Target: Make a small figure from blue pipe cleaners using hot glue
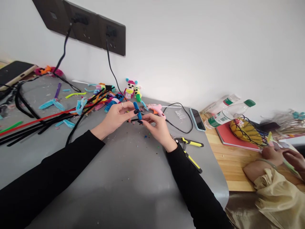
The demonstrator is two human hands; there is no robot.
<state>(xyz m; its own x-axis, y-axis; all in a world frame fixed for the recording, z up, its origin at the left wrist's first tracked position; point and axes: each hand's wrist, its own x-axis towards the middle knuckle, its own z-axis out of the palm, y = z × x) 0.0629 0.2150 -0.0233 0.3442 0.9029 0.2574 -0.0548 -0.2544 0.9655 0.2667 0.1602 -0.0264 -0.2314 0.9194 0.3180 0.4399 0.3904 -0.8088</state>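
My left hand [118, 116] and my right hand [158, 128] meet over the grey table [124, 178], both pinched on a short blue pipe cleaner piece [137, 110] held between the fingertips. Both arms wear black sleeves. A pink glue gun [157, 109] lies just behind my right hand, its black cord looping to the right. Two small pipe-cleaner figures [132, 89] stand against the wall behind the hands. A heap of coloured pipe cleaners [105, 98] lies to the left of my left hand.
Long black and red pipe cleaners [35, 122] stretch across the left. Yellow-handled pliers [190, 149] lie right of my right wrist. A phone [197, 119], plastic bottles [226, 114] and a red notebook [228, 135] sit further right. Another person's hands [278, 157] work at the wooden table.
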